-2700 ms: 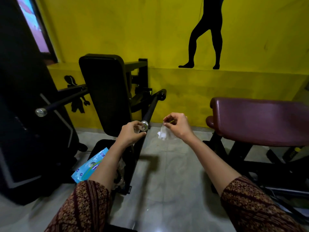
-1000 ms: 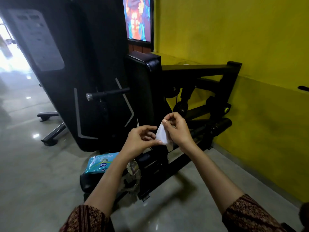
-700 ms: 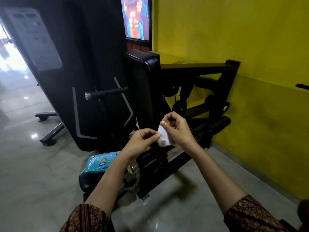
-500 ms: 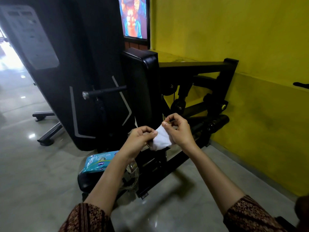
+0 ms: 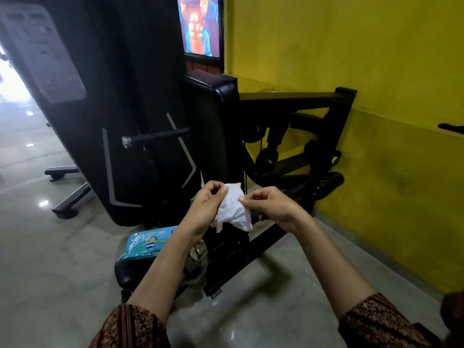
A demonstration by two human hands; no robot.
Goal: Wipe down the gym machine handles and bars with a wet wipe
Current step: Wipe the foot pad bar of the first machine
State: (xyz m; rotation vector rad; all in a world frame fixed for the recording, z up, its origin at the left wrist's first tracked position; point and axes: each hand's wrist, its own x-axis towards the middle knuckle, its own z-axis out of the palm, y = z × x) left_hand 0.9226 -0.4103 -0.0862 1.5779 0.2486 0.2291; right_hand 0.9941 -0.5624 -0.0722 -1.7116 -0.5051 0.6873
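Left hand [image 5: 204,209]: thumb and fingers curled, pinching the upper left edge of the crumpled white wet wipe [image 5: 233,212]. Right hand [image 5: 275,205]: fingertips pinching the wipe's right edge. The wipe hangs between the 2 hands, partly spread, its lower corners loose. It touches no part of the machine.

Directly behind the wipe stands the upright black padded backrest [image 5: 213,126].

Up and to the left of the left hand is the thin black handle bar with a silver end cap [image 5: 155,137]. Its long axis runs left-right across the view, cap end pointing left, away from the backrest. It is well apart from the wipe, and the left hand is the nearer of the 2.

To the right of the right hand is the thick black cylindrical grip bar [image 5: 325,183], axis rising toward the yellow wall [image 5: 376,59]. The right hand is nearer here.

Judgement: the step in hand looks like opening out the wipe; wiping contact is not yet made. Which bar comes next cannot be told. For the thin bar, the reach goes up and left, palm wrapping across the axis, strokes running along it.

Below the left forearm, a teal pack of wet wipes [image 5: 144,246] lies on the black seat pad [image 5: 133,270].
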